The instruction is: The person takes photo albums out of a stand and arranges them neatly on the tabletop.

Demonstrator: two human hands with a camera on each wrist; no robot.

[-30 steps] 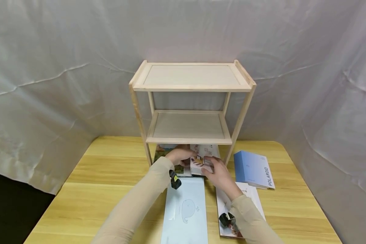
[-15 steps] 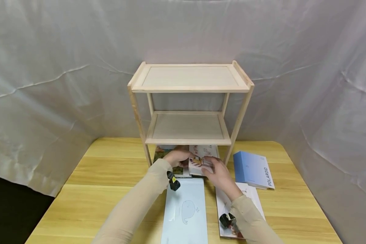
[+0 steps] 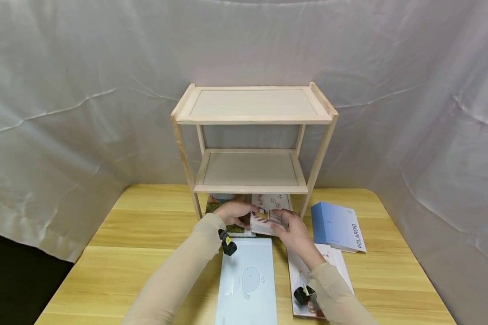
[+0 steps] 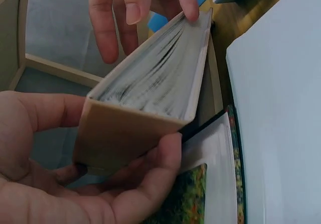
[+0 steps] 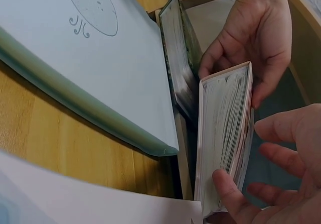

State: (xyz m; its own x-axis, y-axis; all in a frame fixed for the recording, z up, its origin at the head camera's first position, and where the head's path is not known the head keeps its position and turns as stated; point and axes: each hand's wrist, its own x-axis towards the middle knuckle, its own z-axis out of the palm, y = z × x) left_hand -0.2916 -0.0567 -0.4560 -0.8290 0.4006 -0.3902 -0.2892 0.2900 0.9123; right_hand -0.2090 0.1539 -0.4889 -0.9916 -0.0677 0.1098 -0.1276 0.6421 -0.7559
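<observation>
Under the middle board of the wooden rack, I hold a thick photo album (image 3: 264, 223) with a pale printed cover. My left hand (image 3: 233, 211) is at its left end; in the left wrist view the fingers curl round the tan spine (image 4: 125, 133). At the other end is my right hand (image 3: 294, 230), its thumb on the page edges (image 5: 218, 128) in the right wrist view, its fingers spread by the cover. The album is tilted, its pages fanned. Left of it lies a green album with a landscape cover (image 4: 185, 194), partly hidden by my left hand.
A light blue whale-print album (image 3: 250, 253) lies in front of the wooden rack (image 3: 254, 121). A white album (image 3: 337, 262) lies under my right forearm, and a blue POLAROID album (image 3: 337, 225) is right of the rack. Grey cloth (image 3: 85, 135) hangs behind the table.
My left hand has shifted slightly left and towards me. The held album has edged a little left too; my right hand stays at its right end.
</observation>
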